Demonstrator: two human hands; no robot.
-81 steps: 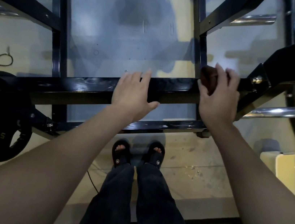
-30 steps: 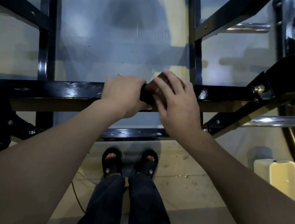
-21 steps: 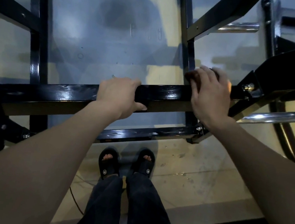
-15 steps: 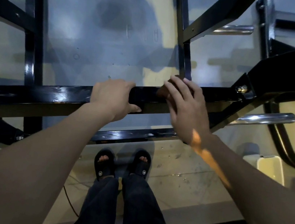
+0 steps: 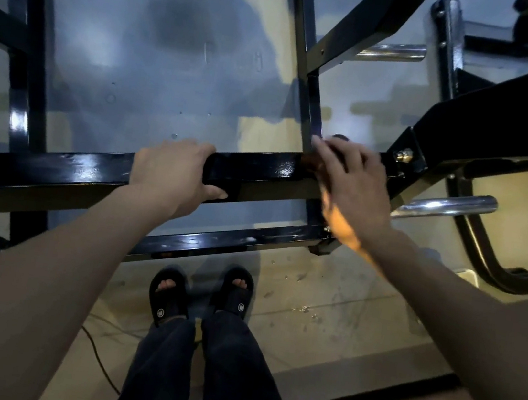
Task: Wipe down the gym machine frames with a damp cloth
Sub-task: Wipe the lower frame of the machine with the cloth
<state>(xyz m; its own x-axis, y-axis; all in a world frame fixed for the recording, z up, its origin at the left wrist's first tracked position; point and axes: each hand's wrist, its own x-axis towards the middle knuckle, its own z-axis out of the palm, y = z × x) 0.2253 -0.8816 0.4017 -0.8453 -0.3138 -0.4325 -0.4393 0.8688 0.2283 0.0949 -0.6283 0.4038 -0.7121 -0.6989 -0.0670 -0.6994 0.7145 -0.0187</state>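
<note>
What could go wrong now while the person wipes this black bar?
The right hand presses the cloth close to the bolted bracket, so fingers may scrape on the bolt. The bar looks wet and glossy, so the left hand gripping it may slip.

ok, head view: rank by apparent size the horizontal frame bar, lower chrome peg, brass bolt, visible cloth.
1. horizontal frame bar, spans most of the view
2. lower chrome peg
3. cloth and brass bolt: unranked, since the right hand covers most of the cloth.
</note>
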